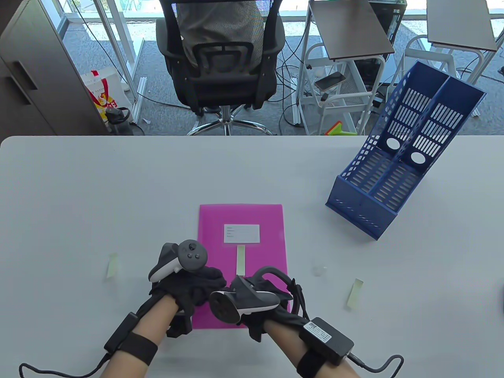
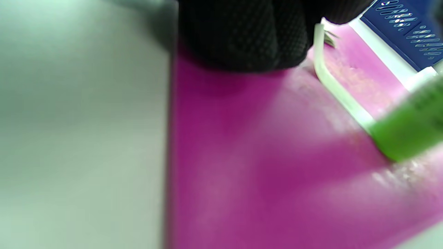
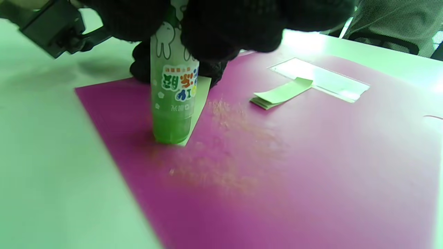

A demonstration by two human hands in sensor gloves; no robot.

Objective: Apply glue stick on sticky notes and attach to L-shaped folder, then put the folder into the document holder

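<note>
The glue stick [image 3: 173, 93], translucent green with cartoon print, stands tip-down on a pale sticky note [image 3: 200, 100] atop the magenta folder [image 1: 267, 220]. The right hand [image 3: 221, 27] grips it. The left hand [image 1: 193, 283] rests on the note's end; I cannot tell its finger pose.

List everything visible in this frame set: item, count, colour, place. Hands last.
Folder: one, magenta, flat on table centre.
Label: one, white, on the folder.
Sticky notes: four, pale green; a small pad on the folder below the label, one under the glue stick, one on table left, one on table right.
Glue stick: one, green, tip down on the note.
Document holder: one, blue, table right.
Table: one, white.
Office chair: one, black, behind table.
Left hand: black glove, presses the note.
Right hand: black glove, grips the glue stick.
</note>
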